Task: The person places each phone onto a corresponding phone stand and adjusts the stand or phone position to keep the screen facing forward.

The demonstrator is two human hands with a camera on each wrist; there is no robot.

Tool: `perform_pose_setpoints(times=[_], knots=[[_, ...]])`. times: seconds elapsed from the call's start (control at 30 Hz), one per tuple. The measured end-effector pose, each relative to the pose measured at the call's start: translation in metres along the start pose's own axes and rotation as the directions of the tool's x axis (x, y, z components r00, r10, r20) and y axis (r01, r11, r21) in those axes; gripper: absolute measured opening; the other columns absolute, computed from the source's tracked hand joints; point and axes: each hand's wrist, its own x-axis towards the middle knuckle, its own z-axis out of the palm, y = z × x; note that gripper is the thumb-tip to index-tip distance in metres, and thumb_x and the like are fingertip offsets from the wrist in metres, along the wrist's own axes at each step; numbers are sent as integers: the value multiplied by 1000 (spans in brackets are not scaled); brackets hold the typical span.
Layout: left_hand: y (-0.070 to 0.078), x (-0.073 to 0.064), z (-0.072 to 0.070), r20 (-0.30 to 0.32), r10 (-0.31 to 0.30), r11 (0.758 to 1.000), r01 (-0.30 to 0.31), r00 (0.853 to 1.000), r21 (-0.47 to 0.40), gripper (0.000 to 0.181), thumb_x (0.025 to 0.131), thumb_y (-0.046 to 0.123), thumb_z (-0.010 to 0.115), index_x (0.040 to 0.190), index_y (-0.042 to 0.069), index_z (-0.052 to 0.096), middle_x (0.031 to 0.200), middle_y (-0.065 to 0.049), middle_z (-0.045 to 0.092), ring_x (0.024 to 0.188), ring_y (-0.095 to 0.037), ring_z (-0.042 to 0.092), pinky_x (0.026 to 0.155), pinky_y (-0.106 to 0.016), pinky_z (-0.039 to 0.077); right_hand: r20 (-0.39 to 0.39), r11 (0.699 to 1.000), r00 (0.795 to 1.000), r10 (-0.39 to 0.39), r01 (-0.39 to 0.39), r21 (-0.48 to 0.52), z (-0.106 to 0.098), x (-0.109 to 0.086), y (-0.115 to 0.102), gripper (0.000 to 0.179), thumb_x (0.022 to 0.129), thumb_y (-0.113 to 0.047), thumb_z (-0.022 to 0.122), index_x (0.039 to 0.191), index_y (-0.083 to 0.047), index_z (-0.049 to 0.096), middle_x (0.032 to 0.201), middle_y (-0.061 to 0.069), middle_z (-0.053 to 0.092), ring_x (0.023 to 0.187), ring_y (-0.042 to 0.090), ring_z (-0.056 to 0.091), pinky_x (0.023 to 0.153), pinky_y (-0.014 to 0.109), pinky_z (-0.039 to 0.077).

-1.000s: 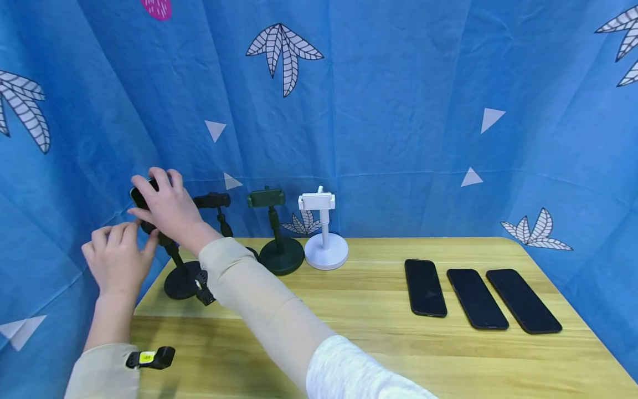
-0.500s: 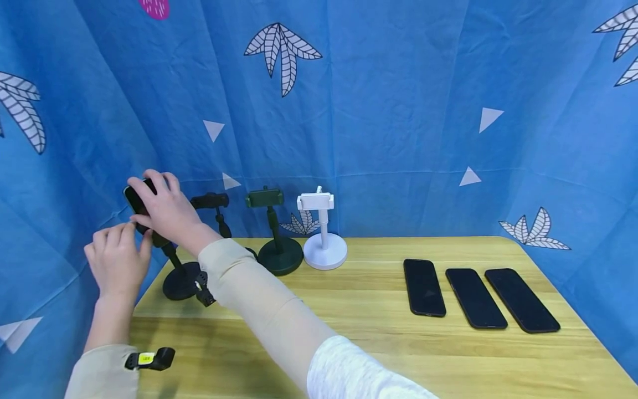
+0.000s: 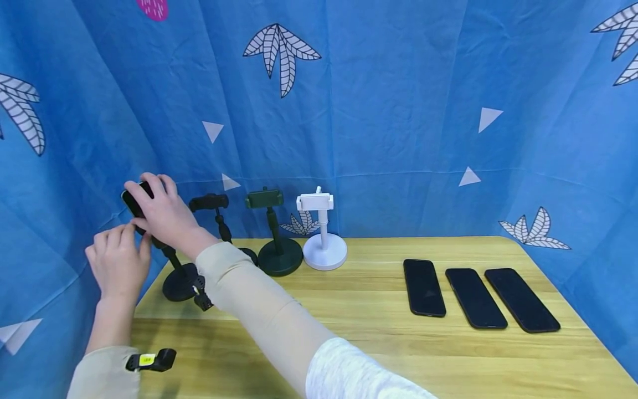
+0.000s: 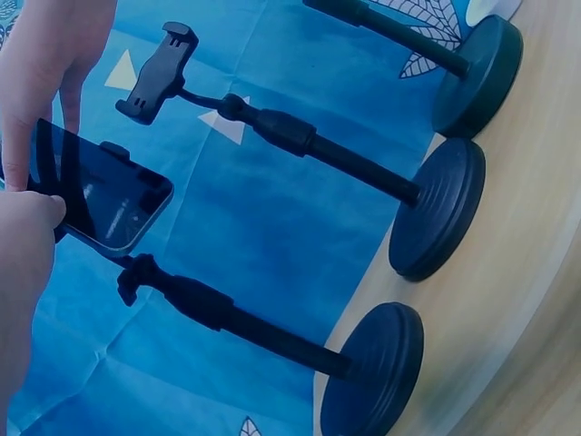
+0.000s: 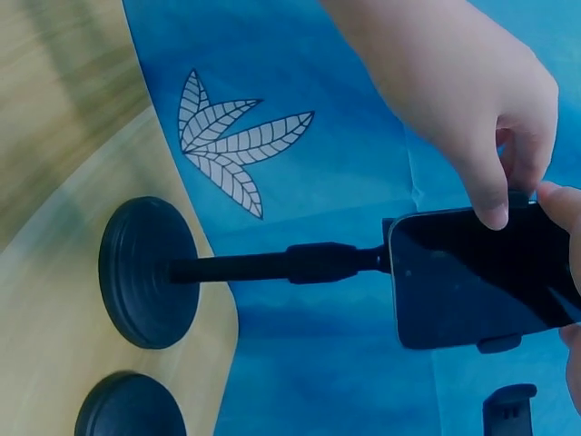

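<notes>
At the table's left end, a smartphone (image 3: 130,206) sits in the clamp of a black phone stand (image 3: 178,284). My right hand (image 3: 166,213) grips the phone across its upper end, fingers on one long edge and thumb on the other. In the right wrist view, my left hand (image 5: 463,100) pinches at the phone's long edge, where a clamp arm shows beside the thumb. The phone (image 5: 445,282) lies sideways to that camera, its dark screen facing it. A second clamp arm (image 5: 499,344) shows on the opposite edge. The stand's pole (image 4: 263,341) shows whole in the left wrist view.
Beside it stand another black phone stand (image 3: 209,201), a dark green one (image 3: 281,257) and a white one (image 3: 326,252), their clamps holding nothing. Three dark phones (image 3: 425,288) lie on the wooden table (image 3: 359,316) at the right. A blue curtain (image 3: 389,111) hangs behind.
The phone and the right hand have shifted slightly left and down in the head view. The left hand stays at the phone's edge. The other stands and phones have not moved.
</notes>
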Motion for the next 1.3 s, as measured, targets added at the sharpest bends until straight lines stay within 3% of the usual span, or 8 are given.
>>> perform_pose_setpoints(times=[0.13, 0.43, 0.7, 1.3], knots=[[1, 0, -1, 40, -33, 999, 33, 999, 5, 35, 93, 13, 64, 118, -12, 61, 113, -33, 63, 101, -49, 49, 78, -61, 34, 20, 1000, 1000, 20, -20, 16, 2, -2, 2, 64, 94, -51, 56, 147, -21, 35, 151, 7, 33, 140, 20, 34, 119, 29, 27], [5, -1, -2, 61, -92, 996, 93, 994, -5, 36, 93, 16, 65, 119, -10, 62, 114, -32, 63, 102, -47, 48, 81, -60, 34, 0, 1000, 1000, 10, -10, 12, 3, -5, 4, 64, 94, -51, 57, 146, -21, 37, 150, 7, 35, 138, 21, 36, 118, 29, 29], [3, -1, -1, 65, -156, 987, 157, 986, -18, 36, 93, 18, 66, 118, -7, 64, 115, -31, 64, 103, -46, 46, 83, -61, 32, -5, 999, 1000, 14, -14, 35, 2, -6, 1, 61, 93, -48, 60, 145, -22, 40, 150, 9, 35, 136, 26, 38, 106, 23, 43], [4, -1, -3, 55, -192, 981, 194, 980, -31, 39, 92, 20, 68, 119, -8, 64, 115, -31, 64, 101, -45, 45, 81, -59, 31, 2, 1000, 1000, -5, 5, -17, 1, -5, 0, 58, 94, -51, 57, 143, -24, 43, 149, 8, 37, 137, 22, 38, 116, 28, 33]])
